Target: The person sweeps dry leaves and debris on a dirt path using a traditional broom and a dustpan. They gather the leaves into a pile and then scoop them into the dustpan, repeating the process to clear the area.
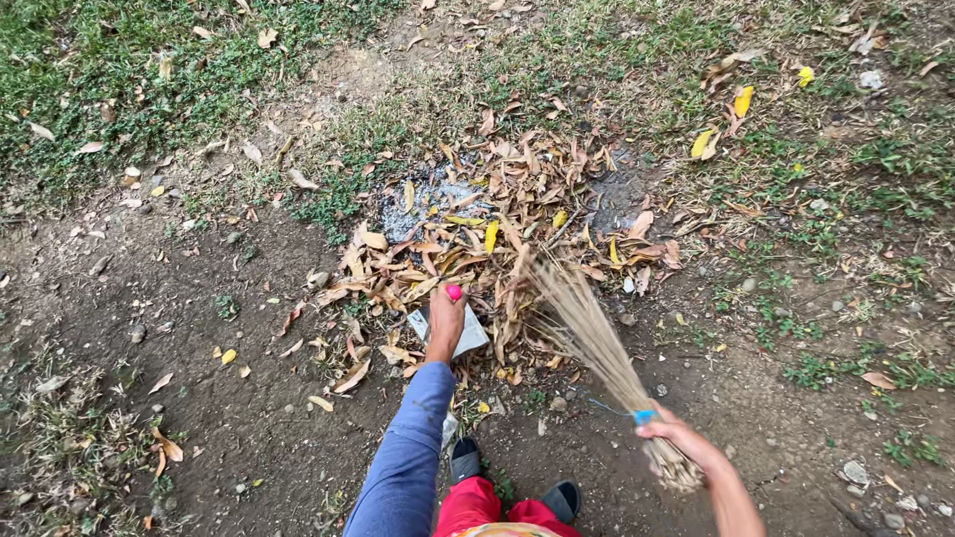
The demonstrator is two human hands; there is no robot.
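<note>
Soft, even daylight, no hard shadows; broom [587,333] tip motion-blurred, slight wide-angle distortion at edges.

The single view comes from a camera worn on the person's head, looking steeply down and a little forward from standing height at bare brown earth patched with thin green grass [90,89]. The person's own dark sandalled feet [562,497] sit at the bottom edge, so the lens points almost past the body to the ground ahead. Both arms reach up into the frame from below. The heap of dry brown and yellow fallen leaves [497,234] lies near the centre, fairly close, seen from above. No second view shares the scene.
</note>
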